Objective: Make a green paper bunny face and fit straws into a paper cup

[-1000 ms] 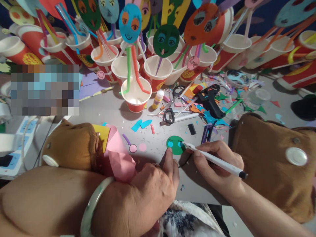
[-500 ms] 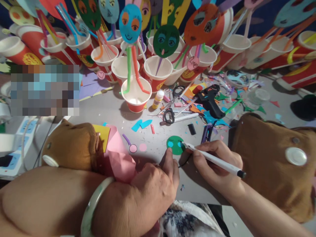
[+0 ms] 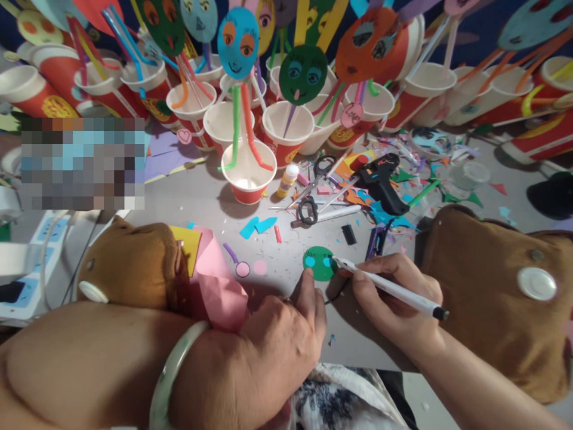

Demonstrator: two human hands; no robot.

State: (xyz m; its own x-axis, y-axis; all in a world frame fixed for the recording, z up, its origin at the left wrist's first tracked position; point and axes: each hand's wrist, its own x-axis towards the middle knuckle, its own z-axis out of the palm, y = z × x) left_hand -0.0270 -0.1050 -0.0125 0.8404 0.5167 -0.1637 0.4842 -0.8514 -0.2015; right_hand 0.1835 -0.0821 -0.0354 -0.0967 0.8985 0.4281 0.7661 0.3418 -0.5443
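A green paper oval [image 3: 319, 272] with two light-blue dots and dark lash strokes above them lies flat on the grey table. My right hand [image 3: 396, 292] is closed round a white marker [image 3: 398, 291], whose tip meets the oval's upper right edge. The marker's black end points to the lower right. My left hand [image 3: 284, 340], with a pale green bangle at its wrist, rests on the table, one fingertip on the lower edge of the oval. Its other fingers are bent, and nothing shows in them. Left of the oval lie a pink disc [image 3: 260, 267] and a black-outlined pink disc [image 3: 242, 270].
Paper cups [image 3: 248, 173] with straws and paper faces line the back. Scissors [image 3: 314, 190], a glue gun [image 3: 382, 182] and paper scraps lie in front of them. Brown cloth pieces [image 3: 483, 286] flank my hands. Pink paper [image 3: 217, 280] is beside my left hand.
The whole view has shifted very slightly. The dark strokes above the right blue dot look a little fuller. Both hands keep nearly the same place and hold.
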